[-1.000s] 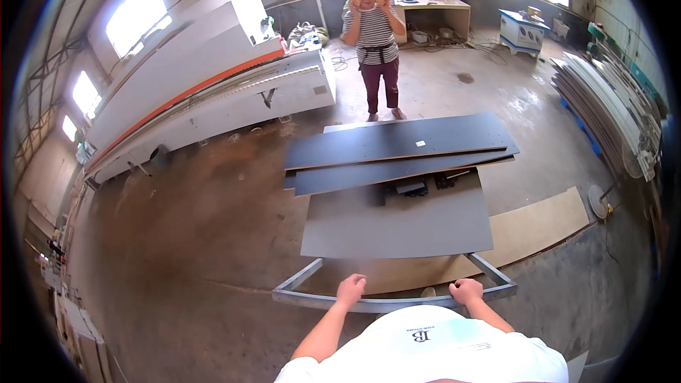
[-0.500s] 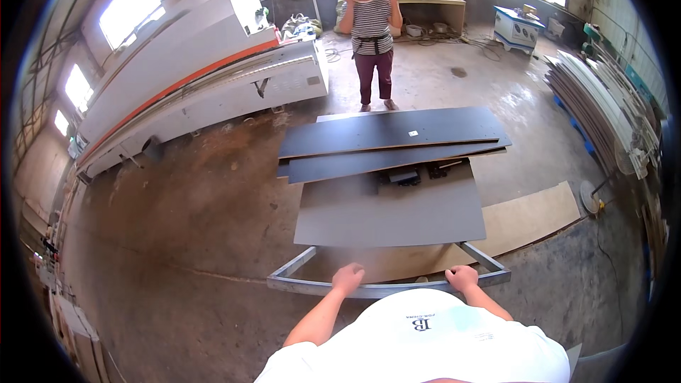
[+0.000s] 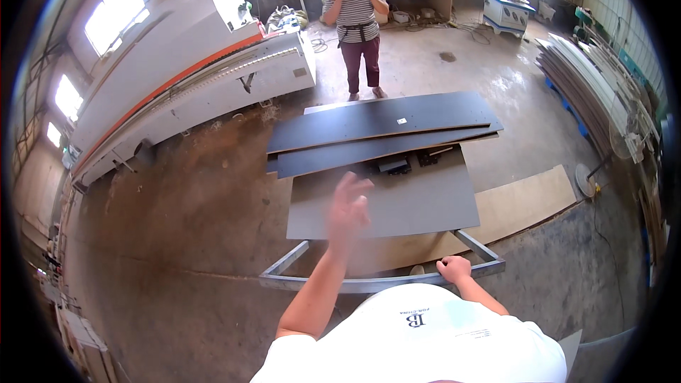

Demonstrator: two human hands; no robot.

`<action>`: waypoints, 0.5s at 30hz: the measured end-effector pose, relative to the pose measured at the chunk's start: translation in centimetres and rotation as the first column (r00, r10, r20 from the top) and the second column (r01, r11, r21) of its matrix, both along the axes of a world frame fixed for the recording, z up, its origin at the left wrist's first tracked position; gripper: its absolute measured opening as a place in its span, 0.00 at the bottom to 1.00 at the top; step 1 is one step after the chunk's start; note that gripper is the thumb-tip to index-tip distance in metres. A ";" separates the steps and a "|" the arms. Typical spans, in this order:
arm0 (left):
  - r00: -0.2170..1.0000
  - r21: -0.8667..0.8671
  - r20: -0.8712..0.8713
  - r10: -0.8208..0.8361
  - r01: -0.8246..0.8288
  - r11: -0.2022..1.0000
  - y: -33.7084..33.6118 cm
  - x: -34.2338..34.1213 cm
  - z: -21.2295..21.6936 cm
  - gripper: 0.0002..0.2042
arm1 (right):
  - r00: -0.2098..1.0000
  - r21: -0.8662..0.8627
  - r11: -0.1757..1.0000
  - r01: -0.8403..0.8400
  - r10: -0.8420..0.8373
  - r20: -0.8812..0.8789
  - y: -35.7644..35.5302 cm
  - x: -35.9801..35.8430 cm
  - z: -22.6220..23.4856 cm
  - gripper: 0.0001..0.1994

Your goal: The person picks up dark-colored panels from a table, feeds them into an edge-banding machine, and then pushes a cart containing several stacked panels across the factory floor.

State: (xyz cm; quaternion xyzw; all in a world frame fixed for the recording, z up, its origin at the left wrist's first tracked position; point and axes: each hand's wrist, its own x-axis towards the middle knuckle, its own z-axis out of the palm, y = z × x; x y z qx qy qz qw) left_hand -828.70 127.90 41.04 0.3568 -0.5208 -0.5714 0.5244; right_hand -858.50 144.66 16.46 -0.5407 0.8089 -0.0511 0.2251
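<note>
My left hand [image 3: 350, 207] is raised in the air above the grey board [image 3: 418, 202], fingers spread, blurred, holding nothing. My right hand [image 3: 454, 268] is closed around the near rail of the grey metal frame [image 3: 298, 282] that carries the boards. Two long dark panels [image 3: 383, 124] lie crosswise over the far end of the grey board. Small dark fittings [image 3: 397, 165] rest between them and the grey board.
A person in a striped top [image 3: 358, 25] stands beyond the panels, hands at the face. A long white and orange machine [image 3: 191, 78] runs along the left. Stacked boards [image 3: 589, 81] lie at the right, a brown sheet [image 3: 525, 202] on the floor, workbenches at the back.
My left hand has let go of the frame's near rail and lifted up over the grey board. My right hand stays on the rail. The view has moved closer to the frame.
</note>
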 end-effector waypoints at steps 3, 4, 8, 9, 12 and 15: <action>0.923 -0.045 0.345 -0.170 0.197 0.979 1.6 -0.4 -6.5 0.16 | 1.000 0.032 0.999 -0.013 0.013 0.004 -0.5 0.4 -0.1 0.18; 0.930 -0.029 0.331 -0.160 0.179 0.983 3.2 -1.4 -7.9 0.14 | 1.000 0.059 0.998 -0.011 0.011 0.011 -0.7 0.3 0.0 0.18; 0.839 0.213 0.387 -0.383 0.324 0.922 8.1 -3.2 -9.1 0.13 | 0.999 0.126 0.992 -0.013 0.009 0.032 -1.0 0.2 0.4 0.19; 0.811 0.332 0.368 -0.454 0.341 0.880 8.6 -3.5 -8.2 0.13 | 0.999 0.119 0.993 -0.007 0.003 0.032 -1.2 0.1 0.3 0.19; 0.869 0.254 0.356 -0.344 0.264 0.930 7.1 -3.1 -7.6 0.14 | 0.999 0.127 0.992 0.003 -0.009 0.042 -0.9 0.3 0.0 0.19; 0.949 -0.004 0.312 -0.047 0.051 0.999 4.3 -2.8 -4.8 0.20 | 0.998 0.184 0.982 -0.028 0.019 0.054 -1.1 0.4 1.0 0.20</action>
